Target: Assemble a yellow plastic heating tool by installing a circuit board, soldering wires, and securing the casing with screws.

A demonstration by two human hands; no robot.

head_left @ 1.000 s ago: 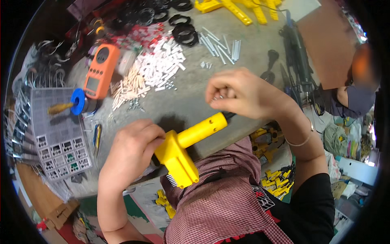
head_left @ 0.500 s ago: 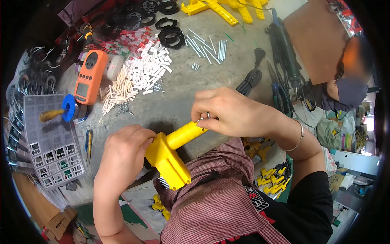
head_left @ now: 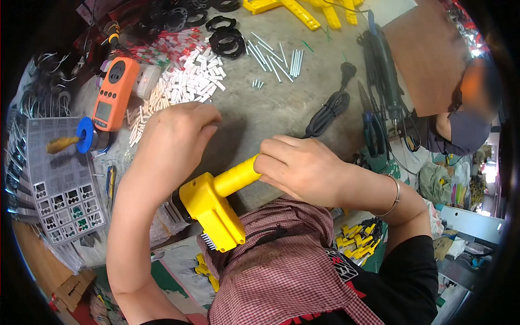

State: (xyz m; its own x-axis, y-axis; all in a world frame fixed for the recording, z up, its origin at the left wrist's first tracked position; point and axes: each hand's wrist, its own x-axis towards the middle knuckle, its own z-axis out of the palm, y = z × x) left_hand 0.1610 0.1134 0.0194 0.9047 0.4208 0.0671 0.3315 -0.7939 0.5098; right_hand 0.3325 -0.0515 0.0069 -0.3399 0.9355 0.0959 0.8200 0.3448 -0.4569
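Observation:
The yellow handheld tool housing (head_left: 214, 208) lies tilted across my lap at the table's near edge, its boxy head at left, with a row of metal teeth on the lower side. My right hand (head_left: 303, 170) is closed round the far end of its cylindrical handle. A black cord (head_left: 329, 112) with a plug comes from beside that hand. My left hand (head_left: 176, 132) is off the housing, over the table beside the white tubes (head_left: 197, 76) and the beige tubes (head_left: 154, 105). Its fingers are curled together, and their tips are mostly hidden.
An orange meter (head_left: 115, 92), a solder spool (head_left: 86, 135) and a parts case (head_left: 62, 179) stand at left. Metal rods (head_left: 269, 59) and black rings (head_left: 226, 40) lie farther back. Pliers (head_left: 372, 127) and a soldering iron (head_left: 387, 76) lie at right. Another person (head_left: 460, 130) sits beyond.
My left hand has left the yellow head and moved up and away over the table. The housing has shifted slightly left. My right hand has closed further over the handle end.

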